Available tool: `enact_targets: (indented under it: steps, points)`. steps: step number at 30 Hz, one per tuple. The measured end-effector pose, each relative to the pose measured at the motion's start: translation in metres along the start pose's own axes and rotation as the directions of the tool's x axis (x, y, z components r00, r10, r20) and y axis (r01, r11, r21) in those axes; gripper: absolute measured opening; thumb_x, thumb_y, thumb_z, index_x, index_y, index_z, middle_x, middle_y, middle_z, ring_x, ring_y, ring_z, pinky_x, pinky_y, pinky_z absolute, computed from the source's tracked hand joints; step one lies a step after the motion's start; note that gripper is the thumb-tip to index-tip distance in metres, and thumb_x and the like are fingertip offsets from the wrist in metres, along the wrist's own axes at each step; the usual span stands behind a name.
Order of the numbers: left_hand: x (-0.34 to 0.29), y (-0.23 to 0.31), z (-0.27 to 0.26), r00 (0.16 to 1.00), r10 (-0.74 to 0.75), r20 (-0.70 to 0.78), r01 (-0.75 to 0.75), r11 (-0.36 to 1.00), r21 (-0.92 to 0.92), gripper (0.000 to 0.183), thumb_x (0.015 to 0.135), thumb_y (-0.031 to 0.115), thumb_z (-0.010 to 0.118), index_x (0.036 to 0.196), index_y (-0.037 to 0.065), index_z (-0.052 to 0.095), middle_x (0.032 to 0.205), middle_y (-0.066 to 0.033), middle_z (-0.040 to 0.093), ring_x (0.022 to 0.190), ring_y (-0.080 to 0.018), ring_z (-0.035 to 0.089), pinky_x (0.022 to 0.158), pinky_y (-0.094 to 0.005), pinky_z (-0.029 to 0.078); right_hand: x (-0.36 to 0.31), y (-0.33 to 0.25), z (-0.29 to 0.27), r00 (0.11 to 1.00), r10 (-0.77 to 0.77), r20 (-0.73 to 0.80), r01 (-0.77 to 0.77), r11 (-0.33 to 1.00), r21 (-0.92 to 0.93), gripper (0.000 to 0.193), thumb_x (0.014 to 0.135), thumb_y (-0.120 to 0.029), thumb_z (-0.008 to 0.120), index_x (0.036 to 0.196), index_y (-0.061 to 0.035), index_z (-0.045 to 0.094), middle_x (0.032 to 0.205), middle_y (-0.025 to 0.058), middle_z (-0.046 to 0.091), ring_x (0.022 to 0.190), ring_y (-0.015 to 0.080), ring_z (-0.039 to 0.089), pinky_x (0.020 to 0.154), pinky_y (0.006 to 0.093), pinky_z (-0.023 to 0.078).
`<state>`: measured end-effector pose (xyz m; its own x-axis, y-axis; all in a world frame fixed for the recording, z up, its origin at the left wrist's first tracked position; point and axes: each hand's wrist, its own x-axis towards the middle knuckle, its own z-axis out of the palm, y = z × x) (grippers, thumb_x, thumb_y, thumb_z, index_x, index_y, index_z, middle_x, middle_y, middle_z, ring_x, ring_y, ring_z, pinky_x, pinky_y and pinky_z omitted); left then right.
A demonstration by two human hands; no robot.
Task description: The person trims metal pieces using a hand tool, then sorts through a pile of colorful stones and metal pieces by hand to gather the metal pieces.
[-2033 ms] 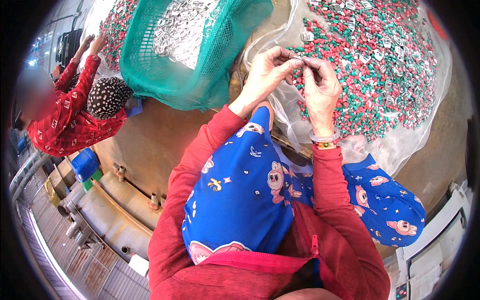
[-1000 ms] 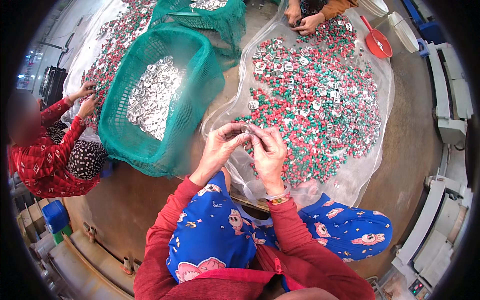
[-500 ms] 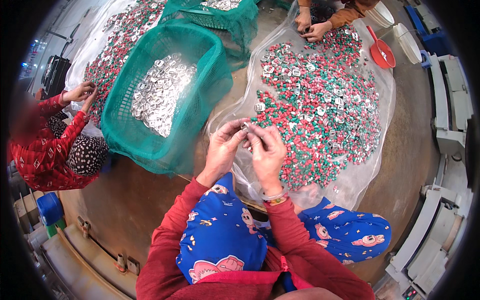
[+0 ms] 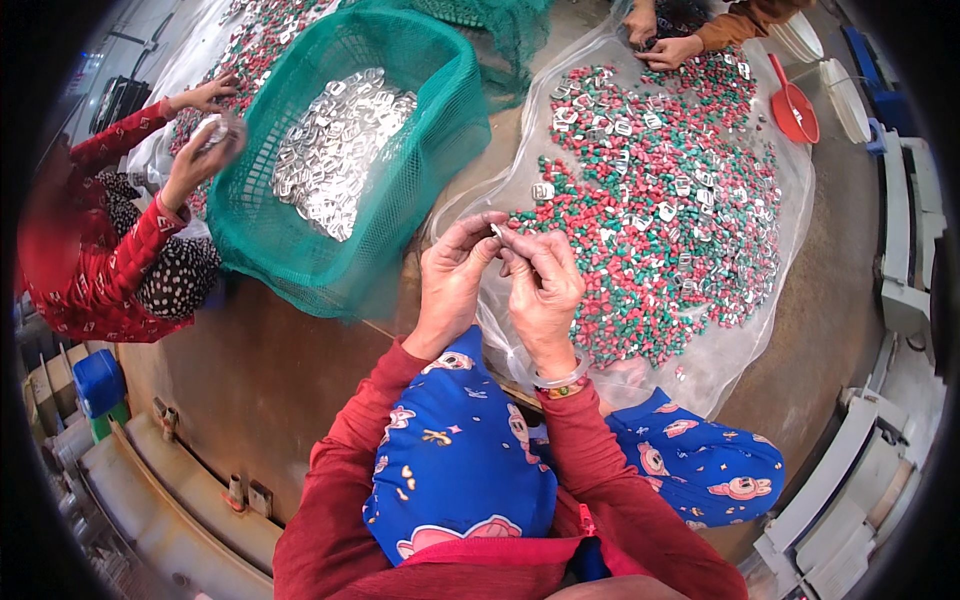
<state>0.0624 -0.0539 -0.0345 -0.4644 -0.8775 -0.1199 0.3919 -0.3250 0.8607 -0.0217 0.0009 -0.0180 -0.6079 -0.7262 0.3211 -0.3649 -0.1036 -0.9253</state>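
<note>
My left hand (image 4: 455, 280) and my right hand (image 4: 545, 295) meet fingertip to fingertip over the near left edge of a clear plastic sheet. Pinched between them is a small silvery metal piece (image 4: 496, 231), mostly hidden by the fingers. Spread over the sheet beside my right hand is a heap of small red and green pellets (image 4: 640, 260), with flat silver buckle-like pieces (image 4: 667, 211) scattered among them. To the left of my hands, a green basket (image 4: 455, 150) lined with netting holds a pile of similar silver metal pieces (image 4: 335, 150).
At the left, a co-worker in a red patterned top (image 4: 115, 265) holds silvery pieces by another pellet heap. Another person's hands (image 4: 665, 45) work at the sheet's far end. A red scoop (image 4: 795, 112) lies at the far right, beside white buckets (image 4: 845, 100). Machinery (image 4: 905, 230) lines the right side.
My view has shifted slightly; my hands stay together on the small metal piece, fingers slightly repositioned. The co-worker at the left has parted their hands, one now holding silvery pieces near the basket.
</note>
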Motion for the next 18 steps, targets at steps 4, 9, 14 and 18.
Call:
enact_targets:
  steps: [4, 9, 14, 18]
  points:
    - [0.002, 0.003, -0.002, 0.995, -0.019, 0.093, 0.019, 1.000, 0.010, 0.025, 0.086, 0.006, 0.059, 0.109, -0.004, 0.056, 0.096, -0.0054, 0.061, 0.081, -0.0100, 0.056, 0.068, -0.0221, 0.047, 0.004, 0.000, -0.002, 0.977, 0.212, 0.028, -0.211, 0.933, 0.290, 0.017, 0.076, 0.010, 0.059, 0.089, -0.0004, 0.065, 0.077, 0.0057, 0.052, 0.057, 0.0102, 0.052, 0.050, 0.0218, 0.043]
    - [-0.001, 0.004, -0.006, 1.000, -0.004, 0.026, 0.004, 0.999, 0.035, 0.026, 0.088, 0.009, 0.057, 0.111, -0.003, 0.055, 0.098, -0.0052, 0.061, 0.086, -0.0091, 0.056, 0.073, -0.0222, 0.046, 0.001, 0.001, 0.008, 0.999, -0.043, 0.014, 0.043, 0.999, -0.029, 0.020, 0.077, 0.009, 0.059, 0.094, -0.0009, 0.064, 0.078, 0.0065, 0.053, 0.060, 0.0116, 0.052, 0.050, 0.0232, 0.044]
    - [-0.005, 0.007, -0.007, 1.000, 0.030, 0.006, -0.029, 0.998, -0.053, 0.027, 0.089, 0.010, 0.056, 0.113, -0.003, 0.054, 0.102, -0.0056, 0.060, 0.089, -0.0086, 0.054, 0.075, -0.0225, 0.045, -0.004, -0.001, 0.015, 0.989, -0.145, -0.017, 0.144, 0.989, -0.037, 0.021, 0.078, 0.010, 0.060, 0.096, -0.0007, 0.064, 0.079, 0.0057, 0.052, 0.060, 0.0099, 0.051, 0.049, 0.0222, 0.044]
    - [-0.006, 0.004, -0.007, 1.000, 0.009, 0.003, -0.009, 0.991, -0.130, 0.026, 0.089, 0.011, 0.056, 0.111, -0.003, 0.054, 0.101, -0.0052, 0.059, 0.086, -0.0086, 0.054, 0.072, -0.0222, 0.044, -0.006, -0.002, 0.013, 0.992, -0.129, 0.007, 0.129, 0.991, -0.048, 0.019, 0.079, 0.009, 0.059, 0.096, 0.0000, 0.064, 0.079, 0.0058, 0.052, 0.060, 0.0096, 0.051, 0.049, 0.0217, 0.043]
